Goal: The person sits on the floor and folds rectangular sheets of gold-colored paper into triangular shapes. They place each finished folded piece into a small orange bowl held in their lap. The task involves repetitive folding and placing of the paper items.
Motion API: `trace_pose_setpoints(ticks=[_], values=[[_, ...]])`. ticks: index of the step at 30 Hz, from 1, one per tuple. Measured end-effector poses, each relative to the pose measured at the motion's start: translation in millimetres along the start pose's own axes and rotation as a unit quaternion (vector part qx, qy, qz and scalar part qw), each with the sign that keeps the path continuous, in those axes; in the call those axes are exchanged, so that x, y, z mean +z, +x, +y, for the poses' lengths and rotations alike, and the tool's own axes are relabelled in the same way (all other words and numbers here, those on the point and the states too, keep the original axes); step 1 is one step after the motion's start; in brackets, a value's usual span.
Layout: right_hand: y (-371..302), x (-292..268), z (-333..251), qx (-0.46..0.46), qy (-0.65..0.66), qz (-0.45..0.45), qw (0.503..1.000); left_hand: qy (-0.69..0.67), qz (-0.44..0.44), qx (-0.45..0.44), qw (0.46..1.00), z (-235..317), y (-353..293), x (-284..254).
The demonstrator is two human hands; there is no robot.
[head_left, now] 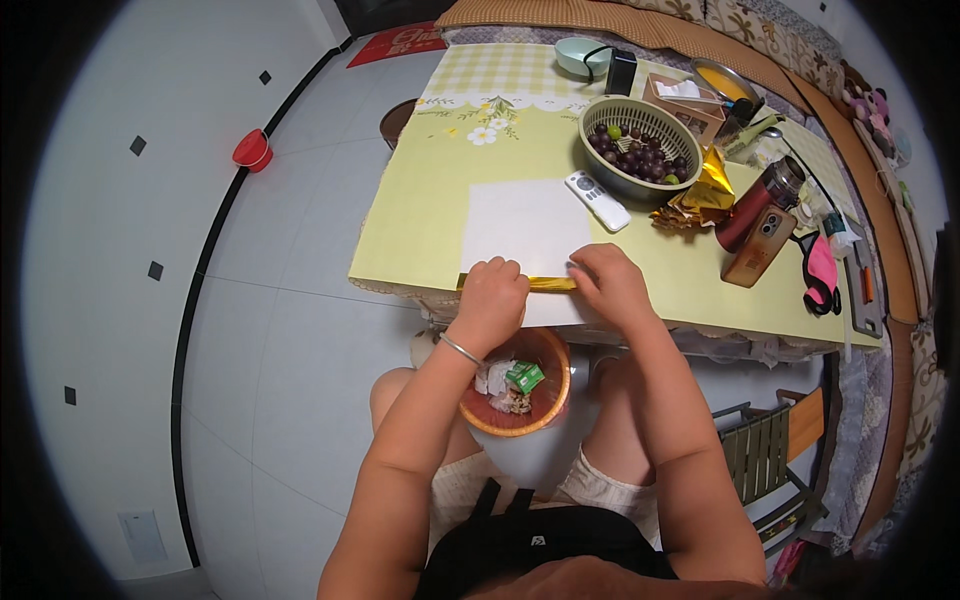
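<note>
A narrow strip of folded gold foil paper [548,284] lies across a white sheet [512,222] near the table's front edge. My left hand [490,303] is closed in a fist over the strip's left part, and a short gold end shows beyond it. At the other end, my right hand [612,287] has its thumb and curled fingers on the strip. More crumpled gold foil paper [708,195] is heaped farther right, beside a basket [590,165] of dark grapes. A white remote control [598,201] lies between the sheet and the basket.
A dark red flask [757,205], a phone [758,248] and a pink-and-black item [820,275] occupy the table's right side. Below the front edge, between my knees, stands a waste bin [558,395] with litter. A folding chair [765,450] is at the right.
</note>
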State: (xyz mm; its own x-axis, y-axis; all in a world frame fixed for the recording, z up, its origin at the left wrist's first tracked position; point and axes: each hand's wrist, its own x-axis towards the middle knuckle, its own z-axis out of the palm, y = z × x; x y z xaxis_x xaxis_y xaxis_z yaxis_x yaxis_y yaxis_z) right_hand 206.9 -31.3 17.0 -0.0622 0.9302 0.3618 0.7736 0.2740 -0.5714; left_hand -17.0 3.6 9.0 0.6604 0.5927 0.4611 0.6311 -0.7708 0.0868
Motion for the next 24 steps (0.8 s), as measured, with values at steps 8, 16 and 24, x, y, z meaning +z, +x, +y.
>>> trace_pose_setpoints(ticks=[8, 16, 24], values=[[2.1, 7.9, 39.4, 0.092, 0.160, 0.092, 0.979, -0.204, 0.140, -0.207, 0.947, -4.4, -1.3, -18.6], [12.5, -19.0, 13.8, -0.092, 0.042, -0.014, 0.995, -0.672, 0.034, -0.174, 0.719, -65.2, -13.1, -22.2], [-1.6, 11.1, -5.0, -0.164, -0.041, -0.213, 0.962, -0.430, -0.106, -0.223, 0.868, -63.6, -1.9, -18.9]])
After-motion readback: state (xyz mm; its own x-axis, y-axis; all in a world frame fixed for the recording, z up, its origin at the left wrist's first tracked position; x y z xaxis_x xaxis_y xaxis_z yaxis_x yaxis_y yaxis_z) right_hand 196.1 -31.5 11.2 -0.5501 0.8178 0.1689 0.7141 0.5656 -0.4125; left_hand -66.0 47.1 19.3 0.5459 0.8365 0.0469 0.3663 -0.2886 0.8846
